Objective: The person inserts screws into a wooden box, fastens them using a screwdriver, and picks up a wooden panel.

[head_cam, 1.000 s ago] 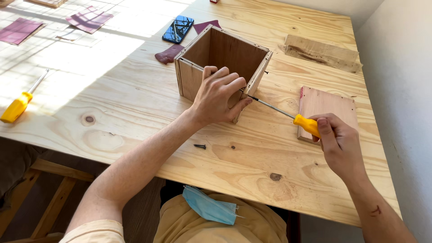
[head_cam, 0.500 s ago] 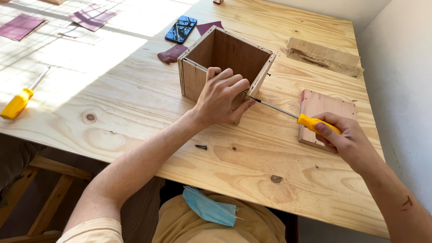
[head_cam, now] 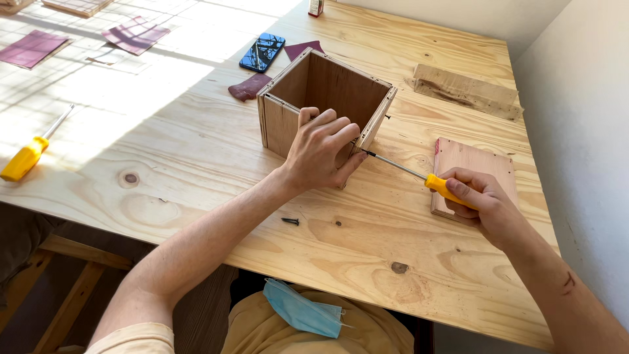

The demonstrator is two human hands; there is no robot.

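While a spare yellow screwdriver (head_cam: 29, 156) lies at the far left of the desk (head_cam: 196, 151), the left hand (head_cam: 322, 152) presses down on the wooden box (head_cam: 325, 98) in the middle. Right of it, the right hand (head_cam: 481, 204) grips a yellow-handled screwdriver (head_cam: 419, 176), tip touching the box's corner.

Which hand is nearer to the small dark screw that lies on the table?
Left. The left hand grips the wooden box just above the screw; the right hand holds the yellow screwdriver farther to the side.
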